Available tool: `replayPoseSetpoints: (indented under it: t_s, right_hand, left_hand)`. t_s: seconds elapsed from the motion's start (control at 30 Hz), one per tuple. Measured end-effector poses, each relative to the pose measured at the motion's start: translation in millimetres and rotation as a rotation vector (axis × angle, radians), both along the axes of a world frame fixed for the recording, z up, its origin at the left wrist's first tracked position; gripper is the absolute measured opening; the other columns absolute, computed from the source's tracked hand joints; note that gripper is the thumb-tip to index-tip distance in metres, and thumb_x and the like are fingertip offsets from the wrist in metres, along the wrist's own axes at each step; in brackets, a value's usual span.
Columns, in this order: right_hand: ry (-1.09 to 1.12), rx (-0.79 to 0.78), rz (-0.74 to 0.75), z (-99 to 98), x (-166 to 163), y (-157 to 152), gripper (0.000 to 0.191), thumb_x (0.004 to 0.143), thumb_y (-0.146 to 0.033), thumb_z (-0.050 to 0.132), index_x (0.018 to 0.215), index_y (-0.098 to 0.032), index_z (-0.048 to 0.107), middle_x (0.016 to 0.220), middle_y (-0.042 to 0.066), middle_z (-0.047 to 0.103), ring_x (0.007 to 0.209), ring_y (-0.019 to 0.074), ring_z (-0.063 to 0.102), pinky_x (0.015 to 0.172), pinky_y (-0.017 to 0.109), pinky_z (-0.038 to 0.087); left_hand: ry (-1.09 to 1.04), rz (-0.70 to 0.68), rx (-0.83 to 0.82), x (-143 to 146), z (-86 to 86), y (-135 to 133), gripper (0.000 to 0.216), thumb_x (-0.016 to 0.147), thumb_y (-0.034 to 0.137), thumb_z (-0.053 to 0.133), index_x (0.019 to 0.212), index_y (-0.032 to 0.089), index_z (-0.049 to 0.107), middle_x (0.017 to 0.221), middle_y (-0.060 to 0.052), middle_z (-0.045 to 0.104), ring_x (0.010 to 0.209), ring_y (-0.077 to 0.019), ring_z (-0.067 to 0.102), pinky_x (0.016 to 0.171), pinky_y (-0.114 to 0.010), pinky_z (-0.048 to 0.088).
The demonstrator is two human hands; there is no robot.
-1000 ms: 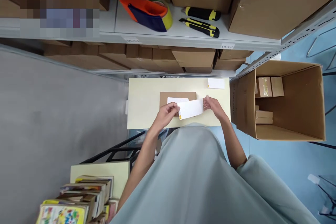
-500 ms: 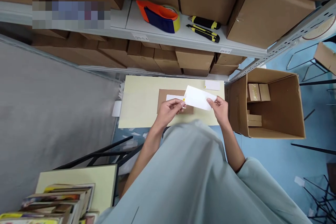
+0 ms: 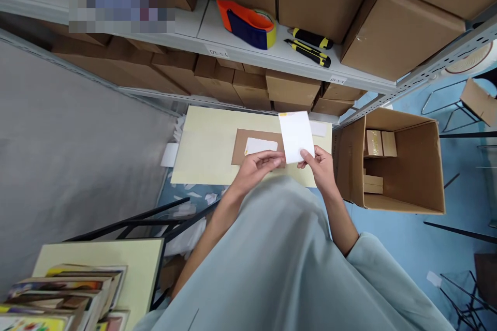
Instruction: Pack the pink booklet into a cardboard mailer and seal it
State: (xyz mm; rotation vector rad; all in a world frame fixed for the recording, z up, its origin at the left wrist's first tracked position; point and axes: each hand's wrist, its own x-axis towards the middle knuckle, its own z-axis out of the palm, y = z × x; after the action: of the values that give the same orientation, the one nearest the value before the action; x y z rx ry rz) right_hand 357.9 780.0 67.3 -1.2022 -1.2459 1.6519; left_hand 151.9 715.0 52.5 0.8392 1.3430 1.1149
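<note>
A white card with a small orange-yellow mark at its top left corner stands nearly upright above the table. My right hand pinches its lower right corner, thumb on the near face. Beside the card's lower left edge is my left hand, its fingers stretched out and the thumb apart; whether the fingertips touch the card I cannot tell. Below lies a flat brown cardboard piece with a second white card on it. Another white card lies at the table's back right, partly hidden by the held one.
The pale yellow table stands under a shelf of cardboard boxes. A tape dispenser and two box cutters lie on that shelf. To the right is a large open carton holding smaller boxes; books lie at lower left.
The held card has turned from lying lengthwise to nearly upright. My left hand has let go of its left end, while my right hand has kept its grip. The view has shifted slightly.
</note>
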Motion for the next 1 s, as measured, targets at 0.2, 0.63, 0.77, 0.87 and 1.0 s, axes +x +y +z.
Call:
replayPoseSetpoints:
  t_s: [0.2, 0.63, 0.77, 0.87, 1.0]
  right_hand:
    - [-0.072, 0.08, -0.035, 8.4, -7.8, -9.2, 0.049, 0.086, -0.072, 0.082, 0.08, -0.026, 0.067, 0.07, -0.001, 0.072, 0.065, 0.0198, 0.073, 0.066, 0.036, 0.062]
    - [-0.068, 0.058, -0.041, 8.5, -11.5, -21.4, 0.052, 0.085, -0.075, 0.081, 0.079, -0.027, 0.063, 0.068, -0.003, 0.067, 0.063, 0.0171, 0.067, 0.066, 0.035, 0.062]
    - [-0.093, 0.049, -0.028, 1.4, -11.4, -21.9, 0.052, 0.088, -0.075, 0.078, 0.08, -0.026, 0.062, 0.069, -0.003, 0.066, 0.065, 0.0172, 0.068, 0.067, 0.034, 0.062]
    - [-0.105, 0.024, 0.008, -10.6, -13.3, -21.2, 0.049, 0.09, -0.073, 0.076, 0.093, -0.026, 0.066, 0.079, -0.001, 0.071, 0.068, 0.0169, 0.07, 0.066, 0.033, 0.061]
    - [-0.212, 0.174, -0.029, -18.4, -16.5, -24.8, 0.051, 0.087, -0.065, 0.084, 0.12, -0.028, 0.071, 0.118, 0.007, 0.075, 0.094, 0.0197, 0.073, 0.079, 0.034, 0.062]
  left_hand:
    - [0.032, 0.034, 0.061, 15.2, 6.9, -13.6, 0.04, 0.079, 0.058, 0.088, 0.093, 0.021, 0.082, 0.087, -0.007, 0.079, 0.081, -0.0221, 0.073, 0.079, -0.036, 0.061]
    - [0.141, 0.035, 0.149, 16.9, 22.2, -22.2, 0.032, 0.084, 0.053, 0.082, 0.087, 0.021, 0.079, 0.085, -0.006, 0.076, 0.078, -0.0206, 0.069, 0.071, -0.033, 0.053]
    - [0.163, 0.042, 0.143, 17.5, 20.5, -22.1, 0.032, 0.085, 0.053, 0.082, 0.086, 0.021, 0.077, 0.083, -0.005, 0.075, 0.076, -0.0199, 0.067, 0.069, -0.033, 0.053]
    - [0.18, 0.048, 0.153, 18.0, 18.7, -22.3, 0.03, 0.085, 0.051, 0.081, 0.085, 0.021, 0.076, 0.08, -0.004, 0.072, 0.073, -0.018, 0.065, 0.069, -0.032, 0.052]
    - [0.233, 0.044, 0.185, 17.3, 18.1, -23.9, 0.023, 0.089, 0.044, 0.076, 0.086, 0.022, 0.074, 0.08, -0.002, 0.07, 0.073, -0.0169, 0.062, 0.072, -0.031, 0.052]
